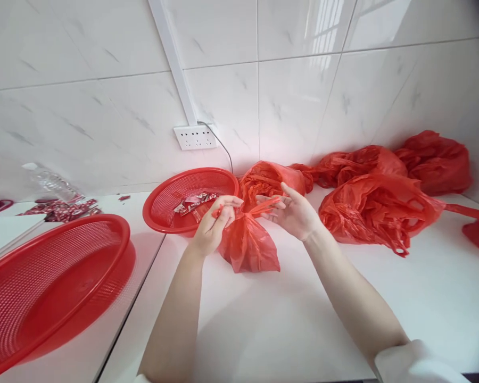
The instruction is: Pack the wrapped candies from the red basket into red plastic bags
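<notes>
A small red plastic bag (249,246) rests on the white table between my hands, its neck gathered and its lower part bulging. My left hand (216,221) is closed on one of its handles, with a bit of red plastic showing between the fingers. The other handle stretches up to my right hand (295,213), held between its fingers while the thumb stands away. What is inside the bag is hidden.
Behind my left hand stands a red basket (154,199) with small wrapped packets (195,205). A large red basket (117,234) is at left, near a clear plastic bottle (54,182). Several red bags (377,210) lie at right. A power strip (195,138) hangs on the wall.
</notes>
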### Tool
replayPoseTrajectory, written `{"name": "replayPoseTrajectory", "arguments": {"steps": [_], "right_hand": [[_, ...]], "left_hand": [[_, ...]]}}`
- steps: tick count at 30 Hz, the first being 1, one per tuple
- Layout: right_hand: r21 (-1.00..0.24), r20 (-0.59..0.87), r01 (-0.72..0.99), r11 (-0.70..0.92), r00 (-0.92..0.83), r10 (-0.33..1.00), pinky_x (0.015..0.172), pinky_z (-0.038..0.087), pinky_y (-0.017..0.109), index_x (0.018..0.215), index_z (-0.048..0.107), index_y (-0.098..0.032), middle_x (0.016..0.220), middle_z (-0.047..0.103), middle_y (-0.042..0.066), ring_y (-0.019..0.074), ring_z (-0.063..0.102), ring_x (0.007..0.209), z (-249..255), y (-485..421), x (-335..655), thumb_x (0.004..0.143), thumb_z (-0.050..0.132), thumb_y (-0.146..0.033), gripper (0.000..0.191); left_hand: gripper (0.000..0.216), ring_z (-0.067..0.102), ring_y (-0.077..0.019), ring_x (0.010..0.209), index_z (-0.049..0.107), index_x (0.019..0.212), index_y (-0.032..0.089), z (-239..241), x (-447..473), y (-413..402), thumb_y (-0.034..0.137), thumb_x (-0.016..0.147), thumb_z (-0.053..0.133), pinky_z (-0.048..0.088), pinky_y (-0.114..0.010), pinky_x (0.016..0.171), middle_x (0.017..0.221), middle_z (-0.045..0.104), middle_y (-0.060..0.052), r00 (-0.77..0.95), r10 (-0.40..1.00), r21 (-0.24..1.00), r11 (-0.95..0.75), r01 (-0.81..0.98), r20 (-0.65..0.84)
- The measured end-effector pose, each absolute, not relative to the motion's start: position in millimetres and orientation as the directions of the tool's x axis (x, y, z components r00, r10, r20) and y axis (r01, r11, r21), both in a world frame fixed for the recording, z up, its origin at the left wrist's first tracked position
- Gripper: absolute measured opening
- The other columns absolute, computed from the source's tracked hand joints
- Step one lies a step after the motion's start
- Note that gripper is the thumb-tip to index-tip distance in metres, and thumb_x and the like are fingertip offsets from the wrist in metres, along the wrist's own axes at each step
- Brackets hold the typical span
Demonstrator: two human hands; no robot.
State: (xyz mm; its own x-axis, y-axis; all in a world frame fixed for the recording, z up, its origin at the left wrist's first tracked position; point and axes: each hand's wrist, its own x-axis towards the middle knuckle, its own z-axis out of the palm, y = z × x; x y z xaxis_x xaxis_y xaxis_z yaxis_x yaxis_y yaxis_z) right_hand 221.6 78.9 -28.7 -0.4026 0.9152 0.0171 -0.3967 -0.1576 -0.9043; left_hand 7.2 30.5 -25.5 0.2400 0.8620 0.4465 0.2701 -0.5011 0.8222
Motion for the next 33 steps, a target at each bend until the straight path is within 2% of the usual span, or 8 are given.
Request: {"name": "replayPoseTrajectory", "arguments": {"steps": [5, 10, 13, 16, 19, 22, 27, 33], "right_hand": [[-0.966, 0.239, -0.078, 0.248, 0.105, 0.965, 0.067, 0.048, 0.034, 0.06, 0.059, -0.022, 0.06, 0.058, 0.004, 0.0197, 0.059, 0.068, -20.3, 90.6, 278.9, 0.083, 0.036, -0.076, 0.063], [-0.934, 0.348, 0.16, 0.318, 0.226, 0.91, 0.055, 0.039, 0.029, 0.07, 0.065, -0.02, 0.059, 0.055, 0.002, 0.015, 0.049, 0.056, -20.5, 91.4, 303.1, 0.084, 0.044, -0.07, 0.057], [-0.866, 0.383, 0.398, 0.303, 0.137, 0.914, 0.056, 0.036, 0.03, 0.068, 0.065, -0.018, 0.062, 0.057, 0.002, 0.0145, 0.048, 0.055, -18.5, 87.3, 302.4, 0.086, 0.046, -0.064, 0.053], [-0.691, 0.413, 0.622, 0.367, -0.076, 0.908, 0.062, 0.039, 0.032, 0.067, 0.061, -0.018, 0.068, 0.061, 0.004, 0.0183, 0.054, 0.063, -15.7, 79.5, 292.1, 0.088, 0.049, -0.056, 0.045], [-0.532, 0.487, 0.649, 0.544, -0.291, 0.824, 0.084, 0.043, 0.042, 0.09, 0.062, -0.02, 0.097, 0.067, 0.009, 0.0269, 0.061, 0.093, -23.3, 70.5, 264.0, 0.081, 0.062, -0.054, 0.035], [-0.505, 0.405, 0.579, 0.639, -0.495, 0.769, 0.097, 0.038, 0.057, 0.109, 0.058, -0.024, 0.123, 0.06, 0.013, 0.0385, 0.051, 0.119, -48.7, 64.7, 225.6, 0.06, 0.078, -0.059, 0.063], [-0.497, 0.264, 0.655, 0.569, -0.511, 0.818, 0.067, 0.05, 0.037, 0.072, 0.056, -0.027, 0.07, 0.063, -0.001, 0.022, 0.065, 0.07, -75.9, 53.4, 207.8, 0.064, 0.069, -0.008, 0.024], [-0.378, -0.034, 0.742, 0.554, -0.609, 0.793, 0.056, 0.035, 0.029, 0.079, 0.06, -0.026, 0.075, 0.061, 0.0, 0.0169, 0.056, 0.067, -27.3, 8.1, 301.6, 0.069, 0.056, -0.009, 0.02]], "left_hand": [[0.039, 0.032, -0.0148, 0.057, 0.06, 0.116, 0.019, -13.7, -17.9, 23.4, 0.046, 0.094, 0.041, 0.034, -0.03, 0.064, 0.06, 0.031, 0.003, 0.217, 0.898, 0.844, -0.436, 0.313, 0.383], [0.034, 0.038, -0.0153, 0.059, 0.065, 0.091, 0.022, -16.3, -20.4, 31.1, 0.047, 0.093, 0.043, 0.038, -0.03, 0.069, 0.06, 0.037, 0.003, 0.231, 0.919, 0.843, -0.386, 0.374, 0.318], [0.039, 0.047, -0.0168, 0.066, 0.057, 0.066, 0.02, -19.8, -13.1, 33.8, 0.048, 0.091, 0.045, 0.039, -0.029, 0.069, 0.064, 0.048, 0.0, 0.303, 0.945, 0.805, -0.273, 0.527, 0.122], [0.033, 0.055, -0.0204, 0.075, 0.061, 0.073, 0.021, -21.8, -7.5, 34.4, 0.05, 0.085, 0.054, 0.043, -0.03, 0.069, 0.078, 0.061, -0.003, 0.313, 0.95, 0.737, -0.198, 0.647, -0.02], [0.032, 0.059, -0.0251, 0.094, 0.064, 0.093, 0.022, -21.8, -6.1, 35.8, 0.051, 0.08, 0.06, 0.046, -0.032, 0.079, 0.103, 0.067, -0.005, 0.261, 0.964, 0.697, -0.222, 0.682, 0.051], [0.033, 0.06, -0.0264, 0.098, 0.063, 0.096, 0.023, -18.4, -8.5, 37.3, 0.052, 0.082, 0.058, 0.046, -0.032, 0.078, 0.109, 0.067, -0.006, 0.196, 0.97, 0.653, -0.243, 0.717, 0.145], [0.026, 0.059, -0.0245, 0.088, 0.062, 0.087, 0.026, -5.9, -12.9, 32.4, 0.052, 0.085, 0.055, 0.04, -0.029, 0.074, 0.093, 0.069, 0.001, 0.137, 0.982, 0.569, -0.187, 0.801, 0.129], [0.024, 0.055, -0.0202, 0.079, 0.059, 0.087, 0.028, 2.5, -9.9, 26.9, 0.051, 0.087, 0.051, 0.037, -0.027, 0.073, 0.083, 0.065, 0.006, 0.095, 0.994, 0.513, -0.107, 0.852, 0.051]]}}
